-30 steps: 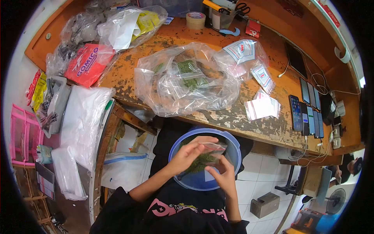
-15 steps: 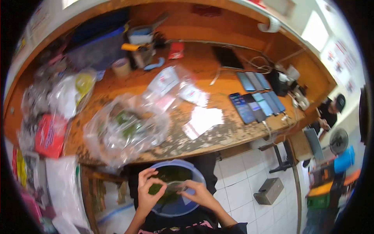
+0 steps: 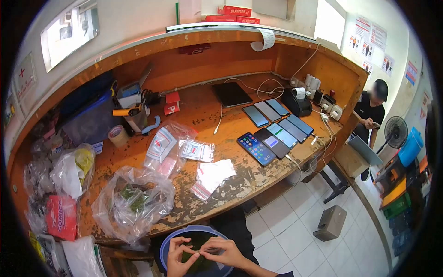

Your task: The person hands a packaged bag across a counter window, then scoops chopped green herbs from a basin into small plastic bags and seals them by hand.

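Note:
My left hand and my right hand meet over a blue basin at the bottom of the view. Fingertips of both hands pinch the edge of a small clear plastic bag, seen almost edge-on and partly hidden by the fingers. Dark green leafy material lies in the basin below them. On the desk just above, a large clear plastic bag lies open around smaller bags of green material. A stack of small white zip bags rests to its right.
Several phones and a black tablet lie on the worn wooden desk, with white cables around them. Tape and a red bag are at left. A person stands at right near a fan.
The view has swung up and to the right, so the basin and hands sit lower in the frame. My hands have come together, fingertips meeting at the small bag.

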Motion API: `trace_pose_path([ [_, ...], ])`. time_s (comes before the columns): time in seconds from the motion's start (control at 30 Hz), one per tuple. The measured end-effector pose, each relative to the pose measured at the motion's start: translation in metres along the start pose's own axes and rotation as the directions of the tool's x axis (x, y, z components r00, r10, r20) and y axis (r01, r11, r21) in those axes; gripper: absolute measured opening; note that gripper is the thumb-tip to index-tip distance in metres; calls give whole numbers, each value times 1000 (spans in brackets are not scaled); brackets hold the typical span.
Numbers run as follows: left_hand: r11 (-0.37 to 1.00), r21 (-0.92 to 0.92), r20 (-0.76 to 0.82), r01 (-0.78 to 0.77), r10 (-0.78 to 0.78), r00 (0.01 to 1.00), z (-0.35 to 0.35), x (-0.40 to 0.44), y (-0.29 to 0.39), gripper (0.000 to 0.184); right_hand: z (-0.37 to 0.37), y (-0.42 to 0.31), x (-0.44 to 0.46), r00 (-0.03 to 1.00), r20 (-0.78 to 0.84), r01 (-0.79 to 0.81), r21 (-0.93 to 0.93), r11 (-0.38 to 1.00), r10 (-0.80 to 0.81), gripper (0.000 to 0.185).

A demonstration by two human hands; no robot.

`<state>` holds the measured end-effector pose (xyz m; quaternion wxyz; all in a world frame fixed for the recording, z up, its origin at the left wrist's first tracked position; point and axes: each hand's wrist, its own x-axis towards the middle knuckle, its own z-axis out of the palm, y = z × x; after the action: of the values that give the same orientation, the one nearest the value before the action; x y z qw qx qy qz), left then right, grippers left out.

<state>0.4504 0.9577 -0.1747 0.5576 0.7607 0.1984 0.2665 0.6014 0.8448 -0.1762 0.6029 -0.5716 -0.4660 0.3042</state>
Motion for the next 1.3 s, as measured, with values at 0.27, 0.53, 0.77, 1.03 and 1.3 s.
trace_pose_path([
  [0.27, 975, 117, 98, -190, 179, 979, 1, 13, 26, 24, -7, -8, -1, 992, 46, 121, -40, 992, -119, 11],
  [0.53, 930, 183, 139, -319, 297, 945, -21, 20, 36, 26, -31, -32, -1, 989, -109, 93, -94, 991, -103, 8],
  [0.77, 982, -183, 183, -54, 88, 979, -25, 14, 21, 27, -29, -31, 2, 991, -19, 129, 38, 991, -129, 8],
  [1.03, 981, 155, 67, 119, -131, 989, -47, 20, 35, 24, -9, -39, 4, 999, -18, 51, 18, 999, -50, 32],
  [1.3, 671, 708, -519, 221, 281, 807, -152, 65, 24, 22, -17, -22, -12, 982, 62, -180, 36, 983, 178, 25],
])
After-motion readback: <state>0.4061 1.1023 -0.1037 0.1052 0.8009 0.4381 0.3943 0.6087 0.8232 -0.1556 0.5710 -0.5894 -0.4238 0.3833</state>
